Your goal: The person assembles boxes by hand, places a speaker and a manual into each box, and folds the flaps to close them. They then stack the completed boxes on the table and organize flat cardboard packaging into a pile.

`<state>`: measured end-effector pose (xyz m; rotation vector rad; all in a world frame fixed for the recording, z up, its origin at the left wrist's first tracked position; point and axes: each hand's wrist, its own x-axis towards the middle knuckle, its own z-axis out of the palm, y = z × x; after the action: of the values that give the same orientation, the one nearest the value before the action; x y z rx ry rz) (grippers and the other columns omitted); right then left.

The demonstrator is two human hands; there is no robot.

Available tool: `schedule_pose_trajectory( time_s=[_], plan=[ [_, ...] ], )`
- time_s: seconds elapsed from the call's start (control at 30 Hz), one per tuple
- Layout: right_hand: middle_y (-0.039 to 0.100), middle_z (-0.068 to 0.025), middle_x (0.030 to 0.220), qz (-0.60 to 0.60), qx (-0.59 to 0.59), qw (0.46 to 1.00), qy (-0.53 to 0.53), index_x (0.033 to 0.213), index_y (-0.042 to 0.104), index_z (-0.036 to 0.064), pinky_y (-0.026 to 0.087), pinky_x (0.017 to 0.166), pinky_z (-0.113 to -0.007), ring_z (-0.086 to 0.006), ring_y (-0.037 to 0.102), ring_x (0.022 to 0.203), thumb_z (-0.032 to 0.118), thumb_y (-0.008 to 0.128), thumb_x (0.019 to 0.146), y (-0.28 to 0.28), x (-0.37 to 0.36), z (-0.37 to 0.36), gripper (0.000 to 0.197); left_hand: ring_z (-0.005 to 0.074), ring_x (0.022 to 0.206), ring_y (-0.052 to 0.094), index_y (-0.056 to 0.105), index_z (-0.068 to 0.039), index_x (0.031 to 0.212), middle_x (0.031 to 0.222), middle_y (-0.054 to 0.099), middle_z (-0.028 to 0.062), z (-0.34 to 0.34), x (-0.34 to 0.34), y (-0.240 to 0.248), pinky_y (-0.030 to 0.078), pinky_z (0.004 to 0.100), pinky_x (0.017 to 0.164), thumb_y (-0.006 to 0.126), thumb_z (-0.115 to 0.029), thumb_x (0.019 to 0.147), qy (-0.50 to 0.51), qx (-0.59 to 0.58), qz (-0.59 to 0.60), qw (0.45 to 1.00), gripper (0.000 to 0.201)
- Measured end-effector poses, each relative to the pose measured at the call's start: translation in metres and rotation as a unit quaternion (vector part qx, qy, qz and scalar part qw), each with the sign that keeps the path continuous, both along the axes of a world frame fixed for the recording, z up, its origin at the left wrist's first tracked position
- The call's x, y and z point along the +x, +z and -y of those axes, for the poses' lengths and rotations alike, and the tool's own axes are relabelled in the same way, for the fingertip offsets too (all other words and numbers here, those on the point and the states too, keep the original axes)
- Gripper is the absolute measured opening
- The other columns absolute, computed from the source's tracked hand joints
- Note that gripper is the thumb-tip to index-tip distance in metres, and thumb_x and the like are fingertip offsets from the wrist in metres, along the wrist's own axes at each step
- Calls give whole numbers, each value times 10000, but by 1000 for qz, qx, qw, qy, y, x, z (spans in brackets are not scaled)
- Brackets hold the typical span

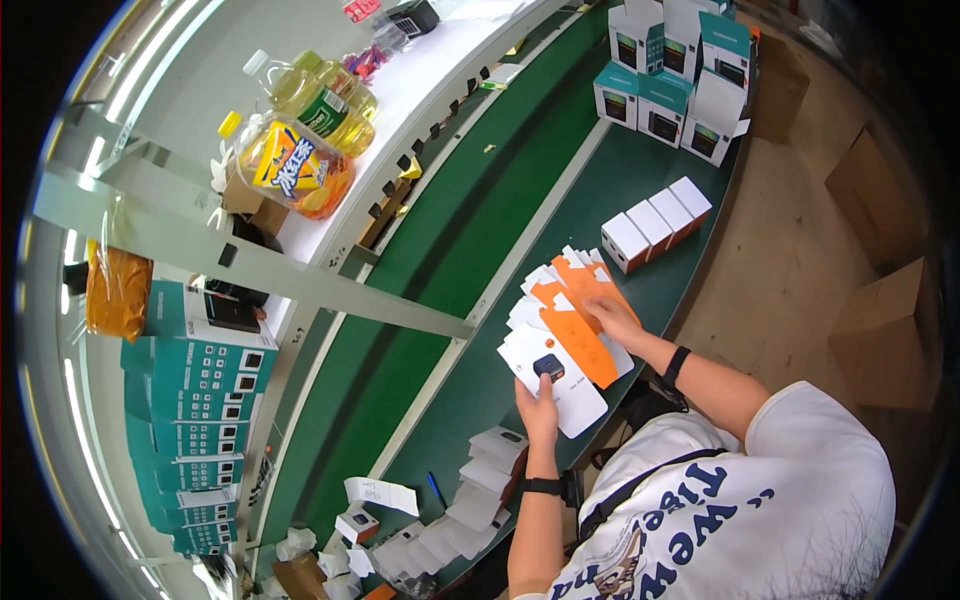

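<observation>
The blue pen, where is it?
In the head view, the blue pen lies on the green table, below and left of centre, between the white paper slip and the stacked white cartons.

One left hand (538,408) and one right hand (615,320) touch several overlapping flat cartons (568,385); exact count is indiscernible. Four small white boxes (625,237) form a row at far right; at least six teal-and-white boxes (617,97) stand beyond. One blue pen (437,489) lies near left. At least two bottles (292,165) stand far left.
</observation>
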<state>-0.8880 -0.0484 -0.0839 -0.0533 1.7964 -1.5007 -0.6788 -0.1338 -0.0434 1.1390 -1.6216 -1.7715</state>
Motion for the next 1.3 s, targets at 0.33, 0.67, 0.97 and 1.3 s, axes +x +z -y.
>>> schedule_pose_trajectory(
  time_s=[0.33, 0.67, 0.97, 1.3],
  plan=[
    [568, -149, 1276, -371, -207, 880, 212, 1389, 488, 30, 438, 1083, -361, -217, 548, 1273, 86, 722, 912, 172, 87, 8, 534, 172, 994, 677, 617, 57, 1249, 1160, 690, 106, -17, 49, 112, 538, 328, 908, 719, -29, 898, 100, -43, -78, 991, 376],
    [468, -230, 1454, -212, -352, 805, 428, 1195, 424, 70, 424, 1087, -395, -270, 542, 1294, 135, 885, 745, 235, 175, 22, 648, 285, 1213, 616, 351, -8, 1460, 1368, 548, 212, -58, 156, 177, 501, 403, 1027, 776, -4, 827, 164, -212, -149, 952, 763],
    [590, -215, 1369, -57, -419, 769, 480, 1203, 389, 57, 463, 993, -310, -182, 591, 1130, 214, 851, 828, 231, 281, -7, 615, 312, 1252, 544, 225, -56, 1512, 1366, 495, 196, -101, 224, 170, 496, 457, 1033, 972, -501, 638, 333, -251, -201, 886, 1233],
    [613, -179, 1295, -40, -446, 670, 592, 979, 570, 55, 461, 968, -336, -221, 600, 1142, 239, 815, 849, 244, 318, -7, 333, 285, 1120, 618, 465, -105, 1052, 1217, 563, 187, -135, 283, 178, 551, 409, 936, 975, -350, 688, 339, -329, -171, 865, 673]
  ],
)
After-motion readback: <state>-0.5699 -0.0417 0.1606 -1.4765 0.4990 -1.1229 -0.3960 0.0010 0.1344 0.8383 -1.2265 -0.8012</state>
